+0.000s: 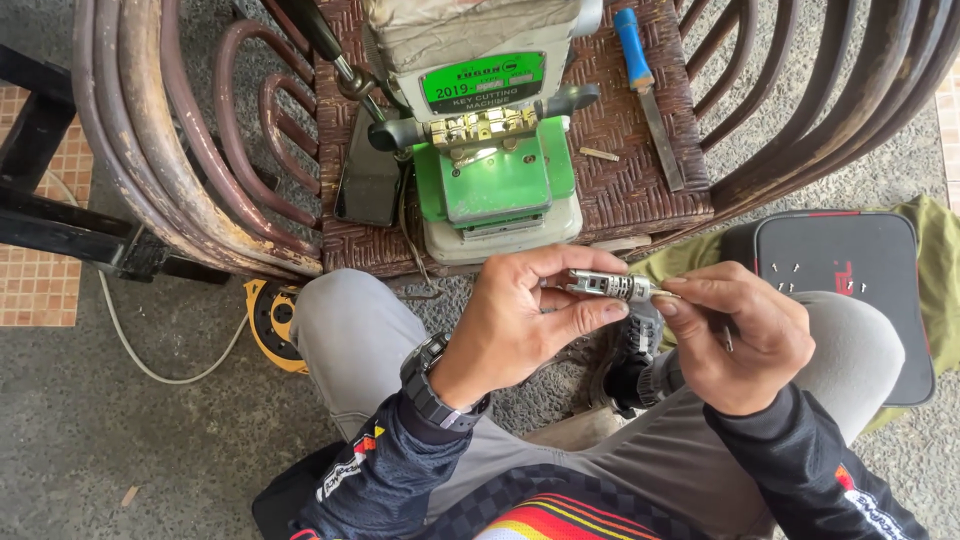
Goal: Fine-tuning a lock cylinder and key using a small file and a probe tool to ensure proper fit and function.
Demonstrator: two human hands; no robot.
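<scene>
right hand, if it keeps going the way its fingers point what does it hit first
The right hand points left along the lock cylinder it pinches, so it would probably first meet the left hand gripping the other end.

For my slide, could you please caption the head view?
Left hand and right hand hold a small metal lock cylinder before a green key-cutting machine.

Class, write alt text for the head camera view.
A seated person's left hand and right hand hold a small metal lock cylinder between them. Ahead, a green key cutting machine and a blue-handled file rest on a woven rattan chair.
</scene>
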